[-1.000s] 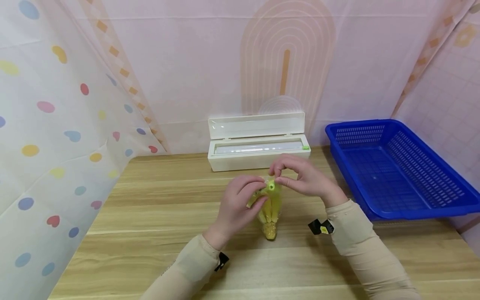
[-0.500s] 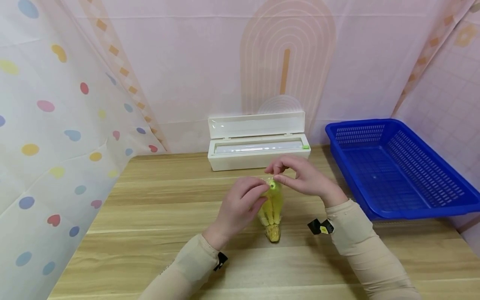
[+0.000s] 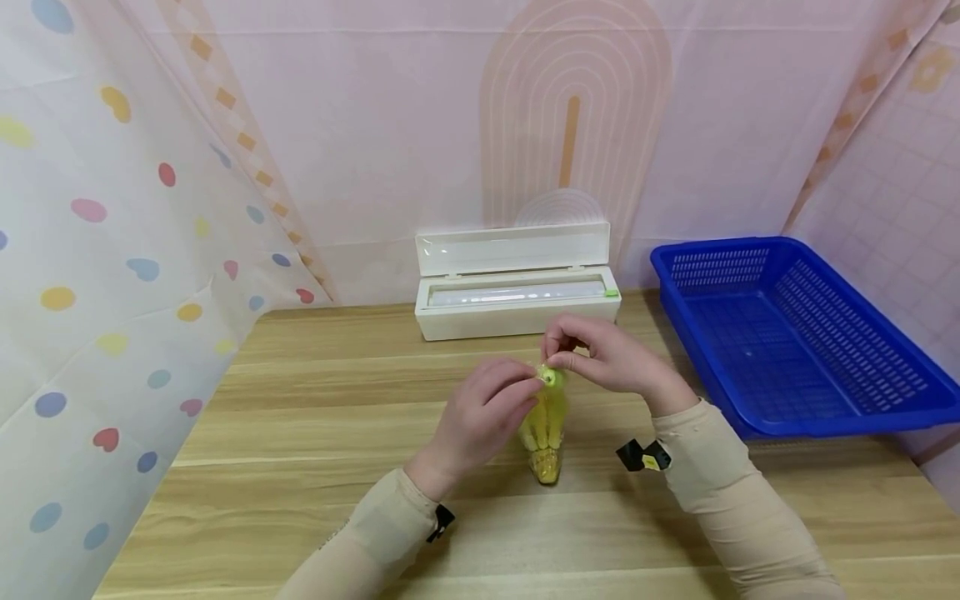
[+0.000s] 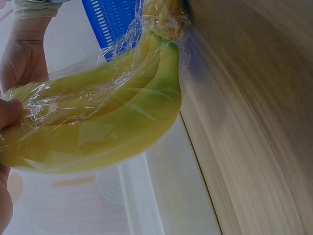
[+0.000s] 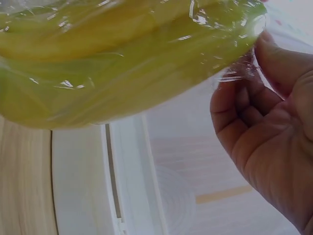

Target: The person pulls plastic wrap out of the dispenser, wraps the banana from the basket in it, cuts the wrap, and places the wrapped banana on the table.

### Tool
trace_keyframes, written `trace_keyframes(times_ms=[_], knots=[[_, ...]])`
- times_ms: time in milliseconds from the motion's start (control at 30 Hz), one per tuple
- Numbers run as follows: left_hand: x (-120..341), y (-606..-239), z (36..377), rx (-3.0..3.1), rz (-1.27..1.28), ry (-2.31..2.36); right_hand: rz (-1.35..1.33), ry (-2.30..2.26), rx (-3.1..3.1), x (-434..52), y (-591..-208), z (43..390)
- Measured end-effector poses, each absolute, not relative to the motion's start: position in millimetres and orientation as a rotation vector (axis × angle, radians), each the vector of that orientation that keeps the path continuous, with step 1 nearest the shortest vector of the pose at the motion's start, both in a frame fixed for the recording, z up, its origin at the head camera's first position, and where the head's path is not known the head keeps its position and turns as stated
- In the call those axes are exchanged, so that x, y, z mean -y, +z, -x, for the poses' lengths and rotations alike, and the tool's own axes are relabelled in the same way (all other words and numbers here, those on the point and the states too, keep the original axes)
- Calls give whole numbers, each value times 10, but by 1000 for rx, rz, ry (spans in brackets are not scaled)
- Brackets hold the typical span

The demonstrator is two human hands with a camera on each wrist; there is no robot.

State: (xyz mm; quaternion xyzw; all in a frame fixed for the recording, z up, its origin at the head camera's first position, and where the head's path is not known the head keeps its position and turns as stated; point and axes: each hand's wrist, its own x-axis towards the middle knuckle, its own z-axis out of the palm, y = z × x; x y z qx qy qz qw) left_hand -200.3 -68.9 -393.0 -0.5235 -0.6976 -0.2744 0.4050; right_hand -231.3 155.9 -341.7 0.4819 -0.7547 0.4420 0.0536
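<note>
A bunch of bananas [image 4: 112, 137] is wrapped in clear cling film [image 4: 112, 88], stem end down near the tabletop and tips upward. My left hand [image 3: 483, 408] holds the bunch at its upper end, thumb on the near side and fingers behind, as the left wrist view shows. At the tips my right hand [image 3: 603, 354] pinches a bit of the film between thumb and curled fingers. Loose film bunches between its fingertips [image 5: 266, 41] in the right wrist view. The left hand covers part of the bananas in the head view.
Behind the hands stands a white cling film box [image 3: 517, 321], lid up, with a film roll [image 3: 517, 294] and a green slider [image 3: 611, 293] inside. A blue plastic basket [image 3: 720, 367] sits at the right on the wooden table [image 3: 300, 467]. Patterned cloths [image 3: 375, 125] hang around.
My left hand has shifted slightly right along the banana tips, and the bunch's lower end has swung a little right. The right hand dips slightly, still at the film.
</note>
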Motion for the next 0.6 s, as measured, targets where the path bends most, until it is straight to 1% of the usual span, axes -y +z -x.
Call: trace_keyframes(times_ms=[233,600], knots=[[677,-3914,1992,1783,1291,-679,-1356,1421,2295,-1545,-3451,2291],[653,-3904,1976,1812,1199,-561,-1438,1505,2209,-1561,-3521,2348]])
